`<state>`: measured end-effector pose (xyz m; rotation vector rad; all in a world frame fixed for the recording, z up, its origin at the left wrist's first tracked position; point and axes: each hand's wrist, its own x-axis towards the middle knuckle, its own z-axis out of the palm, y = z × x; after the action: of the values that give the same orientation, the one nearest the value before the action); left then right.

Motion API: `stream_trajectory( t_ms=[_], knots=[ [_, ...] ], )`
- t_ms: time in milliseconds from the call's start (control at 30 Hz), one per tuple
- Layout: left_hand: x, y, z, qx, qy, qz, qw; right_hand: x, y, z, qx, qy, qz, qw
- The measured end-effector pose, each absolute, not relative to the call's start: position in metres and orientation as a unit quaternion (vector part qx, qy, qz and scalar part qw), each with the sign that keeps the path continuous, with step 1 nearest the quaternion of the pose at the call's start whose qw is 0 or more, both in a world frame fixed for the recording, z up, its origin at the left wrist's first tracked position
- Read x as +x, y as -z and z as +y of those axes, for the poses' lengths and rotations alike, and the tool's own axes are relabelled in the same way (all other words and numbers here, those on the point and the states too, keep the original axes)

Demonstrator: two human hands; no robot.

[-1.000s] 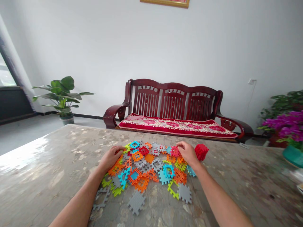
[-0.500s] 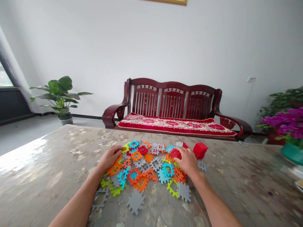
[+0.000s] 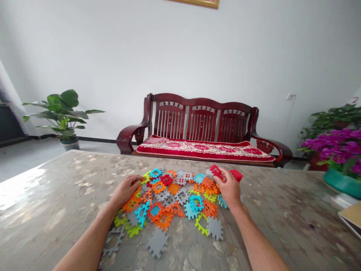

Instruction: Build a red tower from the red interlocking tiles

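Observation:
A heap of flat, notched plastic tiles [image 3: 175, 195] in orange, blue, grey, green and red lies spread on the marbled table [image 3: 56, 195]. My left hand [image 3: 125, 190] rests palm down on the heap's left edge, over orange tiles. My right hand [image 3: 229, 188] is at the heap's far right, its fingertips pinching a red tile [image 3: 216, 170] lifted a little off the pile. A red cube [image 3: 236, 175] built from such tiles stands just behind that hand, partly hidden by it.
A dark wooden bench [image 3: 203, 124] with a red cushion stands behind the table. A green potted plant [image 3: 60, 113] is on the floor at left. Purple flowers in a teal pot [image 3: 338, 180] sit at the table's right edge, with a flat board [image 3: 352, 216] near it.
My right hand took a red tile from the pile, drew back, then moved it up toward the red cube. The left hand stayed put. The view shifted slightly right.

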<state>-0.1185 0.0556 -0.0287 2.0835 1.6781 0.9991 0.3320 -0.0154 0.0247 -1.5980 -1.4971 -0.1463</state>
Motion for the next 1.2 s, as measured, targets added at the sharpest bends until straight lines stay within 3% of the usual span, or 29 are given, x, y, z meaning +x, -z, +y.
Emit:
stream_trajectory(
  t_ms=[233, 633, 1200],
  knots=[
    [-0.118, 0.029, 0.056, 0.725, -0.341, 0.582, 0.138, 0.38, -0.05, -0.023, -0.71, 0.164, -0.523, 0.442],
    [-0.118, 0.026, 0.055, 0.719, -0.338, 0.589, 0.145, 0.406, -0.044, -0.023, -0.788, 0.116, -0.491, 0.354],
    [-0.118, 0.027, 0.054, 0.724, -0.347, 0.578, 0.143, 0.394, -0.011, -0.008, -0.764, 0.036, -0.455, 0.457]
  ],
)
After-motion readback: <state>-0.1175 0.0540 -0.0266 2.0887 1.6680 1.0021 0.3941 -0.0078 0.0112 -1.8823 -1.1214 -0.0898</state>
